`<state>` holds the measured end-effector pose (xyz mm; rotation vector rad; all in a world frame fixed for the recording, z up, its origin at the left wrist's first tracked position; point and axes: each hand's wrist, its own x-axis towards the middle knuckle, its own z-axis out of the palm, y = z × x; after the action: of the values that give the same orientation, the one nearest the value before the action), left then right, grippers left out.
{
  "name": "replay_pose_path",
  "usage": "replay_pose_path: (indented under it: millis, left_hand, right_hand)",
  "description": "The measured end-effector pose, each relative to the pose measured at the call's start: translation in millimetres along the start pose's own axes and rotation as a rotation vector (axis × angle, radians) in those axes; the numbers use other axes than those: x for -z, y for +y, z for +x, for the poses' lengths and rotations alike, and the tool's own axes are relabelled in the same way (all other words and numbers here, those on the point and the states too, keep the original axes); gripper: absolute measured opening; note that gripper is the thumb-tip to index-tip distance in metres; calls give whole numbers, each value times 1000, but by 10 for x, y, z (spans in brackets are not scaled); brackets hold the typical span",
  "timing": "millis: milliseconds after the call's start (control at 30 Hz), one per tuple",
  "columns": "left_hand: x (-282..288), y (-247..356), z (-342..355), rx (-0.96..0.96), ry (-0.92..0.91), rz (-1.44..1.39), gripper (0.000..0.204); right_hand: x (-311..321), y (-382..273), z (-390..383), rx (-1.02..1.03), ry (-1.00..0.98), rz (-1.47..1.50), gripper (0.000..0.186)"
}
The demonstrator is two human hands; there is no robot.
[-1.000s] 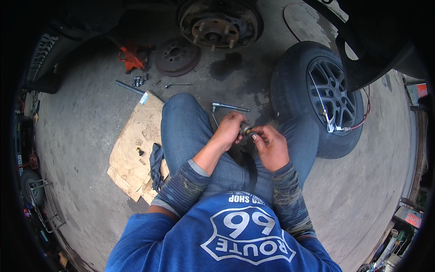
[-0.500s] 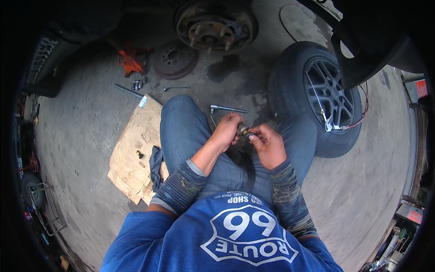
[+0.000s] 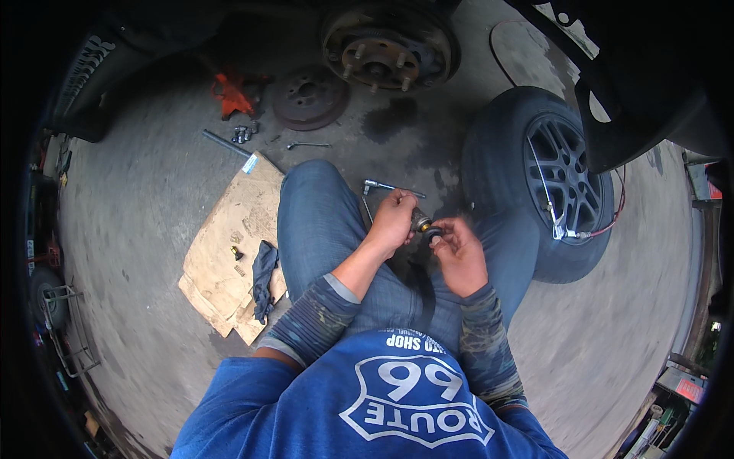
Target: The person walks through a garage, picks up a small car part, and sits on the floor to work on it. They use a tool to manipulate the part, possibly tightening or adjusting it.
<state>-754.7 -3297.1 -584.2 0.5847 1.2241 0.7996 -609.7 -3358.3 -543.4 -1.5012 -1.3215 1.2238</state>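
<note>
Above my lap, my left hand [image 3: 392, 223] is closed around a small metal cylinder [image 3: 420, 221], which looks like a brake wheel cylinder. At its near end my right hand [image 3: 462, 258] pinches a dark round rubber piece [image 3: 433, 232]; a yellowish part shows between the two. Just beyond my hands a ratchet [image 3: 394, 188] lies on the floor. Left of my leg, a stained cardboard sheet [image 3: 218, 279] carries a small black-and-brass part [image 3: 236, 252], small springs and a crumpled dark cloth or glove [image 3: 264, 280].
A wheel with its tyre [image 3: 497, 191] lies at my right, a red hose and metal tool on its rim. Ahead stands a rusty wheel hub [image 3: 382, 65]. A brake drum [image 3: 310, 99], orange stand [image 3: 232, 97], several sockets [image 3: 245, 134], a wrench [image 3: 308, 145] and a metal bar [image 3: 224, 141] lie far left.
The view has shifted slightly, so the floor items sit a little lower and further right. My right fingers have shifted on the rubber piece; both hands keep their holds.
</note>
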Motion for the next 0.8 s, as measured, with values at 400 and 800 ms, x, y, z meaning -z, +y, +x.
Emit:
replay_pose_path:
  millis: [400, 800]
  left_hand:
    - [-4, -138, 109, -367, 122, 354, 24]
    - [29, -94, 81, -292, 118, 241, 21]
  right_hand:
    - [-149, -45, 2, 1, -11, -769, 28]
    - [-197, -190, -3, -19, -25, -784, 26]
